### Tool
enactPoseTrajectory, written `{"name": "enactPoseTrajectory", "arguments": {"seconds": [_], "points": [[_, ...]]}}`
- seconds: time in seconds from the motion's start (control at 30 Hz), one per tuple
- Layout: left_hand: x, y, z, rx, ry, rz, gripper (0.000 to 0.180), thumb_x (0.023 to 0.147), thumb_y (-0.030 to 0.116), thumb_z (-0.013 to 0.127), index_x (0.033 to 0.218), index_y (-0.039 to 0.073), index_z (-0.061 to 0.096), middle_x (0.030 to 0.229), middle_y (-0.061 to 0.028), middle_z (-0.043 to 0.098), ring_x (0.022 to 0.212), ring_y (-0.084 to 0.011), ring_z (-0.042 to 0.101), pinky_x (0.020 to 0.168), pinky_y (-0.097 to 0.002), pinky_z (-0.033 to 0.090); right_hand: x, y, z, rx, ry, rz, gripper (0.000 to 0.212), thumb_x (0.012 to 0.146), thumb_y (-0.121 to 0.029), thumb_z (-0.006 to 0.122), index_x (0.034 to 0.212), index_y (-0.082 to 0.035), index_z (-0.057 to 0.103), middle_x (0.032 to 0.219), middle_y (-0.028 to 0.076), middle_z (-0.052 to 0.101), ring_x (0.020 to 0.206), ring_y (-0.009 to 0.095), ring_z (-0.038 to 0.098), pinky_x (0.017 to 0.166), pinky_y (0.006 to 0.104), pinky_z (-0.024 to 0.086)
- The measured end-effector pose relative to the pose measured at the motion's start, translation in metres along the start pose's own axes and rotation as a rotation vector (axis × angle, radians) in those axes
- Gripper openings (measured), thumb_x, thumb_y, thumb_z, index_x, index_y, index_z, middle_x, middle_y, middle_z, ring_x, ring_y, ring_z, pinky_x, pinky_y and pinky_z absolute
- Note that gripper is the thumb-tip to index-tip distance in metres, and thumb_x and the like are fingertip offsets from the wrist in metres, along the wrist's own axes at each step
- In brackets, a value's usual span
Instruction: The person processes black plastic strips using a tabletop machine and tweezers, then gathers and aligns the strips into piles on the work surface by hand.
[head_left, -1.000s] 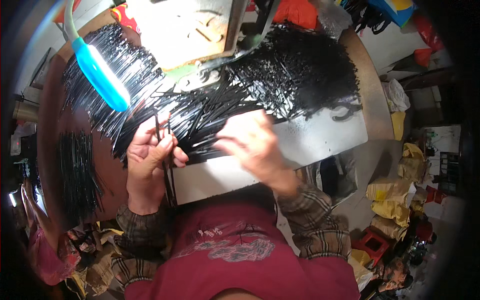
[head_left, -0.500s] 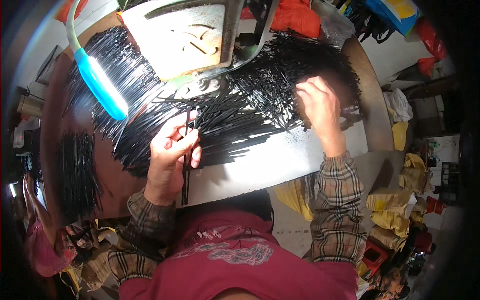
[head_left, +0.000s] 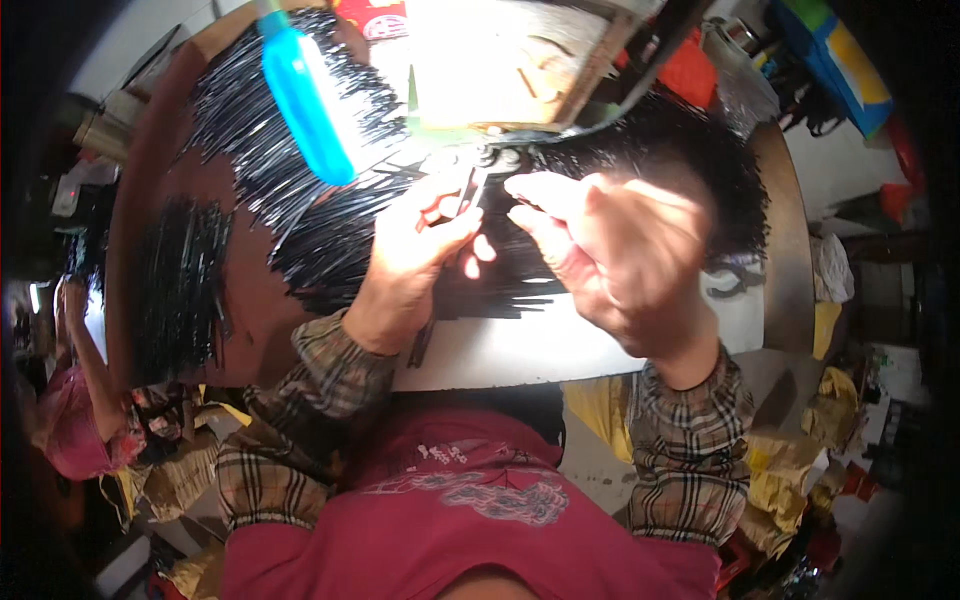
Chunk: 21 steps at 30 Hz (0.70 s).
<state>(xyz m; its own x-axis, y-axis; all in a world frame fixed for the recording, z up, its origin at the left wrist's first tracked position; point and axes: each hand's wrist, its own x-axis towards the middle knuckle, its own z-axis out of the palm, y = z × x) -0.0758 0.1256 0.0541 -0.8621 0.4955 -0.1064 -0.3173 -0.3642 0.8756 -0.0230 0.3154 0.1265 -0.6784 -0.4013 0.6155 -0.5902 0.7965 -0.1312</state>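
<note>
Nearest, thin black strips (head_left: 421, 343) run lengthwise through the left hand (head_left: 425, 240), lower ends showing beside the wrist, probably so that the upper tips lie exposed; thumb and fingers pinch them. The right hand (head_left: 630, 255) faces them, thumb and forefinger narrowly parted, anything between them unclear. Beyond, a blue lamp (head_left: 300, 105) hangs over loose strips (head_left: 255, 165), presumably for light

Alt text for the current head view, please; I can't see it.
A person's left hand holds thin black strips above a table, while the right hand is raised close by, its grip unclear. Heaps of similar strips lie beyond, with a lit blue lamp over those at left.
</note>
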Motion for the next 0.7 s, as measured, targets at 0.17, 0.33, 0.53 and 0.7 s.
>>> {"name": "enactPoseTrajectory", "arguments": {"seconds": [0.17,0.33,0.53,0.7], "points": [[0.006,-0.001,-0.004,-0.045,0.004,0.063,0.036,0.087,0.004,0.06,0.12,-0.004,0.051,0.088,-0.004,0.06,0.067,-0.0097,0.057,0.053,-0.0202,0.043,0.001,0.003,0.068,0.394,-0.056,0.378,0.02,0.089,-0.004,0.057,0.106,0.003,0.063,0.088,0.01,0.068,0.061,0.013,0.06,0.057,0.0251,0.048],[0.006,-0.003,-0.01,-0.075,0.039,0.055,0.036,0.087,0.004,0.061,0.121,-0.003,0.052,0.089,-0.0033,0.06,0.064,-0.0086,0.055,0.05,-0.0197,0.042,-0.013,-0.002,0.103,0.823,0.103,0.751,0.016,0.089,-0.005,0.057,0.103,0.002,0.063,0.077,0.009,0.065,0.063,0.01,0.061,0.054,0.0252,0.046],[0.005,-0.006,-0.018,-0.079,-0.005,0.058,0.033,0.087,0.002,0.061,0.119,-0.003,0.053,0.09,-0.0035,0.06,0.064,-0.0072,0.053,0.05,-0.0193,0.041,-0.012,-0.005,0.115,0.826,0.142,0.791,0.013,0.09,-0.005,0.058,0.099,0.002,0.062,0.071,0.003,0.06,0.059,0.005,0.052,0.051,0.022,0.042],[0.007,-0.009,-0.019,-0.093,-0.009,0.058,0.032,0.087,0.002,0.06,0.117,-0.004,0.054,0.089,-0.0043,0.061,0.064,-0.0067,0.053,0.05,-0.0193,0.04,-0.013,-0.011,0.115,0.99,0.189,0.864,0.009,0.09,-0.007,0.058,0.092,0.001,0.062,0.069,0.001,0.058,0.056,0.004,0.049,0.048,0.021,0.04]]}}
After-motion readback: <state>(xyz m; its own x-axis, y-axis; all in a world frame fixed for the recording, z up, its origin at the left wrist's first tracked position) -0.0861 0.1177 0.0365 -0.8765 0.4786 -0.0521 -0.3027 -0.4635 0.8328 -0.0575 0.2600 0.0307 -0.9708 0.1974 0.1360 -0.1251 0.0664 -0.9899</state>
